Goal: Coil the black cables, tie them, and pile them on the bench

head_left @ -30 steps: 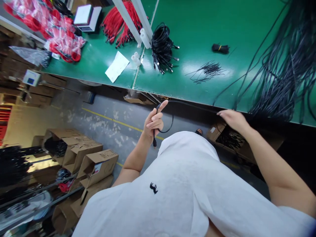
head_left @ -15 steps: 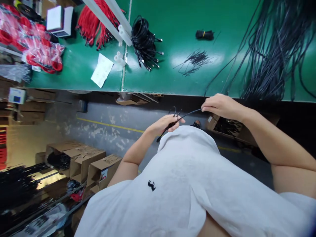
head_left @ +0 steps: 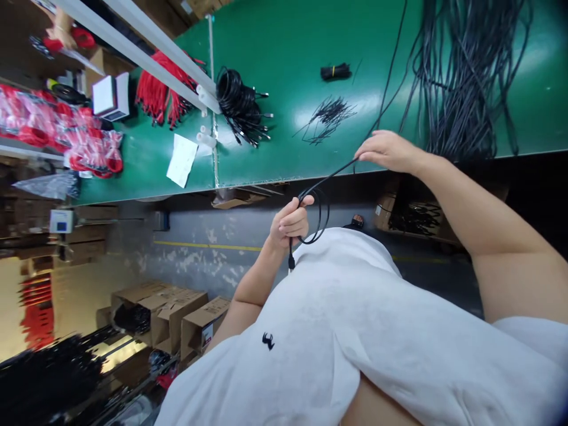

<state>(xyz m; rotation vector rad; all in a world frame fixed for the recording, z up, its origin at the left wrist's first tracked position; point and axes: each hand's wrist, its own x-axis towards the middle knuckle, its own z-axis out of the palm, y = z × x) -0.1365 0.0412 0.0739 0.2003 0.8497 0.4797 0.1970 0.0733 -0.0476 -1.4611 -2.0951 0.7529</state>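
A black cable (head_left: 331,175) runs between my two hands, in front of the green table's near edge. My left hand (head_left: 290,223) is closed around it, with a loop hanging beside the fingers and a plug end (head_left: 291,261) pointing down below the fist. Higher and to the right, my right hand (head_left: 385,149) pinches the same cable between thumb and fingers. Past that hand the cable continues up over the table toward a large pile of loose black cables (head_left: 461,89).
On the green table (head_left: 275,47) lie coiled black cables (head_left: 239,106), short black ties (head_left: 331,115), a banded black bundle (head_left: 335,72), a paper sheet (head_left: 181,160) and red cables (head_left: 164,89). Cardboard boxes (head_left: 177,313) stand on the floor at left. Another person's hand (head_left: 62,28) shows top left.
Both hands have risen toward the table. The cable now forms an open loop at my left hand, which has closed more tightly. The view has shifted a little.
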